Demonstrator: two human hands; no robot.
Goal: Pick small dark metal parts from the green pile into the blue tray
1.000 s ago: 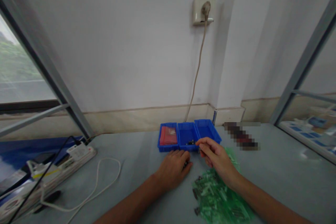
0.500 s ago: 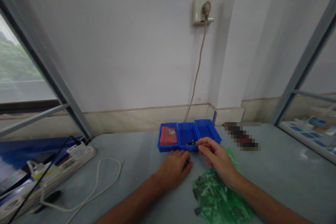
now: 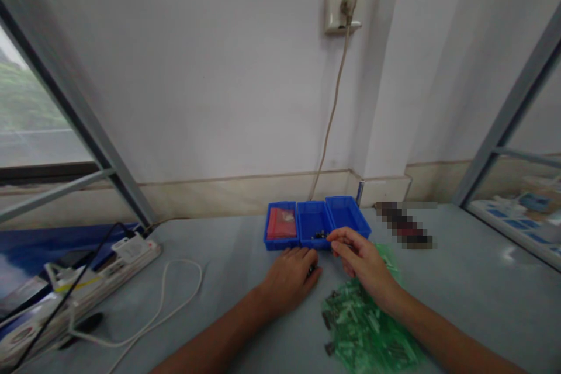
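Note:
My left hand [image 3: 289,277] rests on the table, its fingers curled around small dark metallic pieces [image 3: 311,269] that show beside the thumb. At the front edge of the middle blue bin [image 3: 312,215], my right hand [image 3: 362,260] has thumb and forefinger pinched together; whatever sits between them is too small to make out. Several small dark parts [image 3: 319,235] lie at the front of that bin. The left blue bin [image 3: 280,244] contains a red plastic packet [image 3: 281,223]. Under my right wrist lies a green plastic bag [image 3: 372,327] with many small metallic and clear pieces.
A third blue bin [image 3: 347,215] adjoins the middle one at right. On the left are a white power strip [image 3: 125,280] with plugs and a looped white cable [image 3: 200,274]. A pixelated dark object [image 3: 405,225] lies at the right, near the wall.
The view has shifted slightly, so the wall socket and bins appear a little higher. Both hands stay in nearly the same place, with the right still pinched at the middle bin.

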